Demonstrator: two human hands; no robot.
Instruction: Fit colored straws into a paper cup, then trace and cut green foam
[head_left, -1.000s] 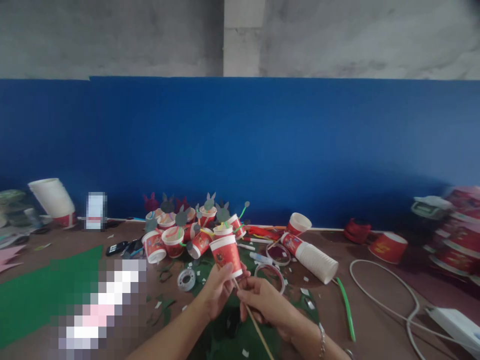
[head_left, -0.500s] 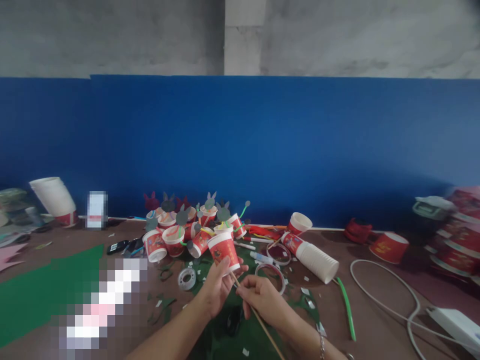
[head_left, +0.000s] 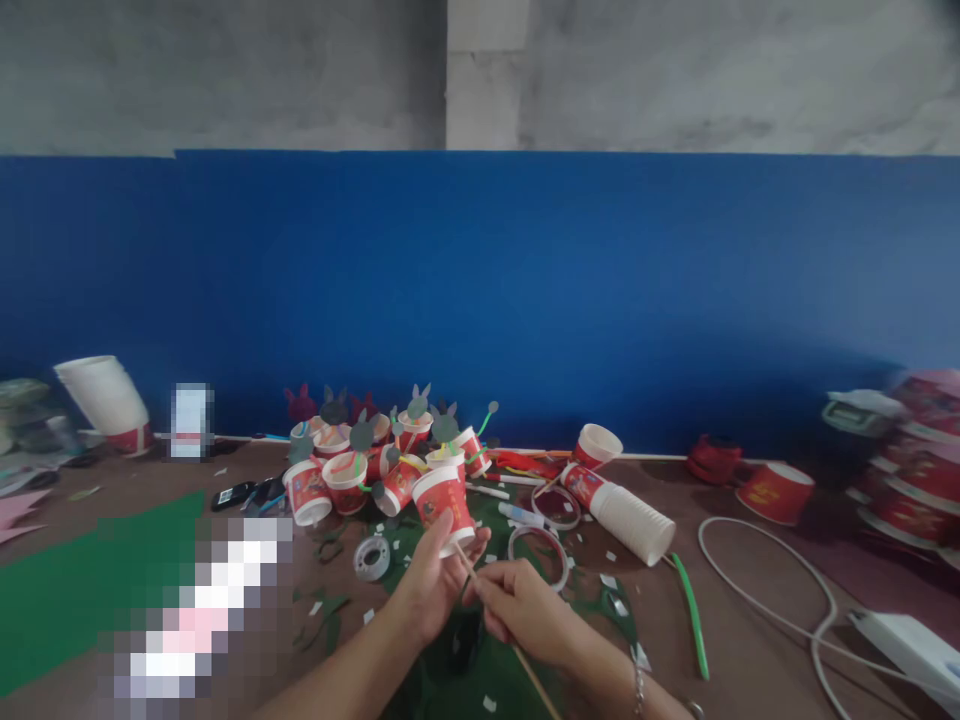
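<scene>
While I watch through the head camera, the left hand grips a red paper cup near its base, and the right hand pinches a thin wooden stick whose tip meets that base. I cannot tell whether the tip pierces it or merely touches. Too hard a push, I judge, could dent or tear the tilted cup, and a slip could jab the left hand. Below lies a brown tabletop with a green sheet and paper scraps; further out, a tape roll and clustered cups with rabbit-eared cut-outs. Behind, I see a blue partition and a grey wall.
</scene>
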